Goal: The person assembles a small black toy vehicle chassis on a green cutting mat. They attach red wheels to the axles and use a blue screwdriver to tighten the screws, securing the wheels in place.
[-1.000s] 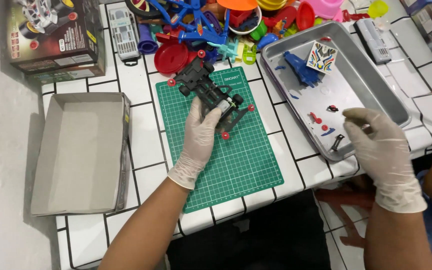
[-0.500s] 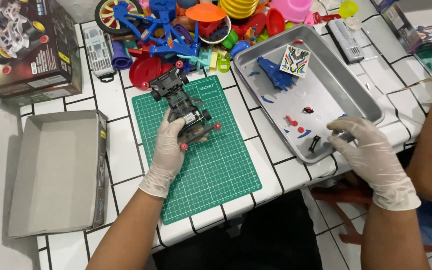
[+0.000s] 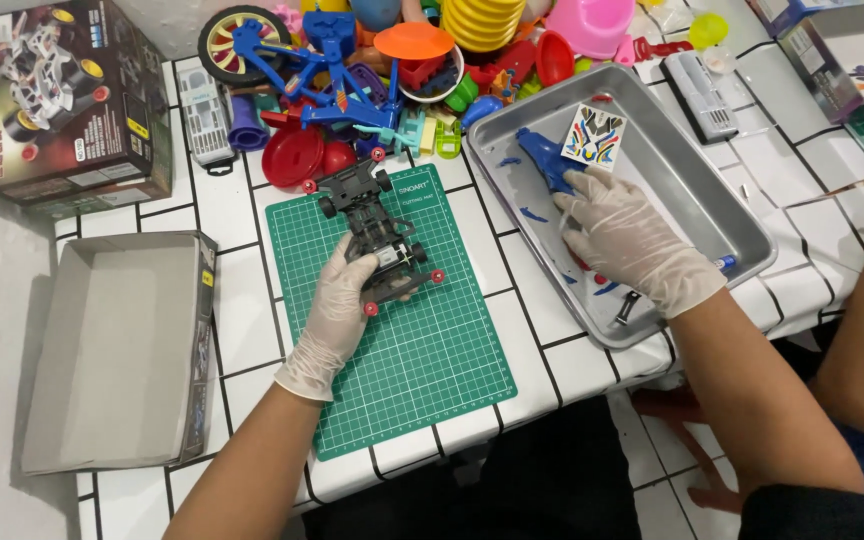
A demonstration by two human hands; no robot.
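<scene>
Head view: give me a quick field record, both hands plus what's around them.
left hand: gloved left hand grips the black toy car chassis from its near side
chassis position: on the green cutting mat, red hubs showing
right hand: gloved right hand inside the metal tray, fingertips on the blue plastic part
right grip: cannot tell whether it is closed
tray contents: sticker sheet, small blue and red bits
left of mat: open empty cardboard box
far edge: pile of colourful plastic toys

The right hand (image 3: 624, 240) hides small tray (image 3: 742, 235) parts (colours unclear).
</scene>
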